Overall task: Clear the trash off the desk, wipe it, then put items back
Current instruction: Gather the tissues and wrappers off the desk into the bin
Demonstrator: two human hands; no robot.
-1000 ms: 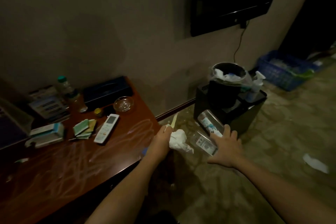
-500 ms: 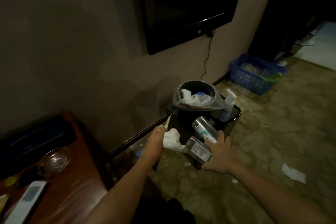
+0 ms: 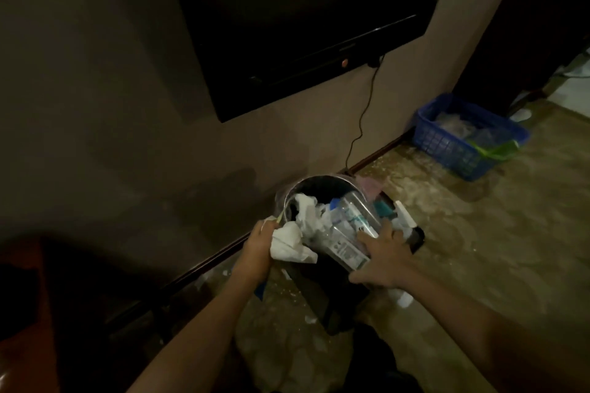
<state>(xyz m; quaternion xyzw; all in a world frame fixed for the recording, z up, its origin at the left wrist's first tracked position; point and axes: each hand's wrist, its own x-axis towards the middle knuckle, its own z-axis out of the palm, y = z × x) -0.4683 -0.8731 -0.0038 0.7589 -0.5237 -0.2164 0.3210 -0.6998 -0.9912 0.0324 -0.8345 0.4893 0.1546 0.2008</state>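
My left hand [image 3: 260, 241] grips a crumpled white tissue [image 3: 289, 244] and a thin yellowish stick at the near left rim of the bin. My right hand [image 3: 384, 257] holds two clear plastic bottles [image 3: 346, 236] with white labels, their tops pointing over the bin's mouth. The black trash bin [image 3: 314, 185] has a clear liner and holds white tissues and a blue-capped bottle. It stands in a black tray on the floor by the wall. Only the desk's dark corner [image 3: 19, 329] shows at the bottom left.
A spray bottle [image 3: 405, 218] stands in the tray right of the bin. A blue plastic basket [image 3: 447, 142] sits by the wall at the right. A wall-mounted TV [image 3: 303, 19] hangs above, its cable running down. Paper scraps lie on the floor.
I have moved from the desk toward the bin. Both hands went forward with the tissue and the bottles, from short of the bin to its rim. The desk slid out of view.
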